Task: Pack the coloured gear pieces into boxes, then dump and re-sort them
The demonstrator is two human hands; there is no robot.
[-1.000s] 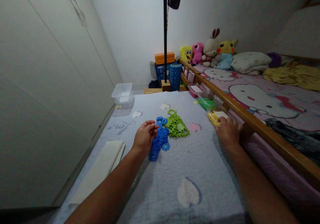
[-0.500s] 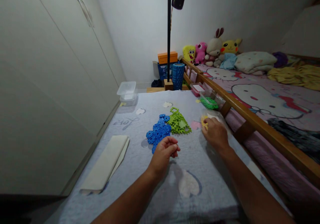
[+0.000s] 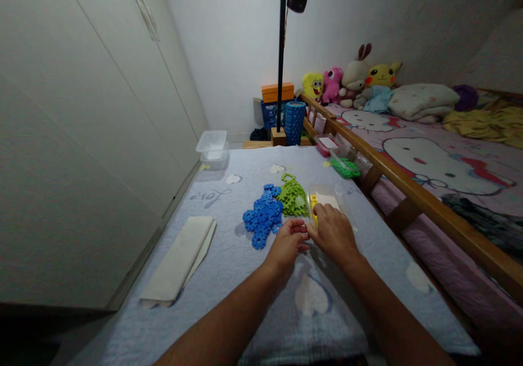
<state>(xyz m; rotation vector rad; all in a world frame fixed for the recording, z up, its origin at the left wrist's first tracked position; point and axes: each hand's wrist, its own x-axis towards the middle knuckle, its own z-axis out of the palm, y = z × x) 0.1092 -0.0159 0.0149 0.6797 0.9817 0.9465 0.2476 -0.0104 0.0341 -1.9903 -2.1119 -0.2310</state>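
My right hand [image 3: 335, 235] grips the near side of a clear plastic container [image 3: 342, 198], its fingers over the rim. Yellow pieces [image 3: 314, 202] and a white sheet [image 3: 328, 200] show inside; the hand covers part of the contents. My left hand [image 3: 288, 242] is at the container's near left corner, fingers loosely bent and apart, holding nothing that I can see. Whether it touches the container is unclear. Just beyond the left hand lies a pile of blue flower-shaped plastic pieces [image 3: 263, 213]. Light green interlocking pieces [image 3: 291, 197] are heaped between that pile and the container.
A folded cream cloth [image 3: 180, 260] lies at the left of the cloth-covered table [image 3: 229, 311]. Clear boxes [image 3: 212, 151] stand at the far left. Containers with green pieces [image 3: 345, 167] and red contents [image 3: 326, 146] sit by the wooden bed rail [image 3: 392, 191]. A black pole [image 3: 281, 61] rises behind.
My right hand has moved left with the container, which now stands beside the green pieces. The left hand has shifted slightly right, and both hands are now close together.
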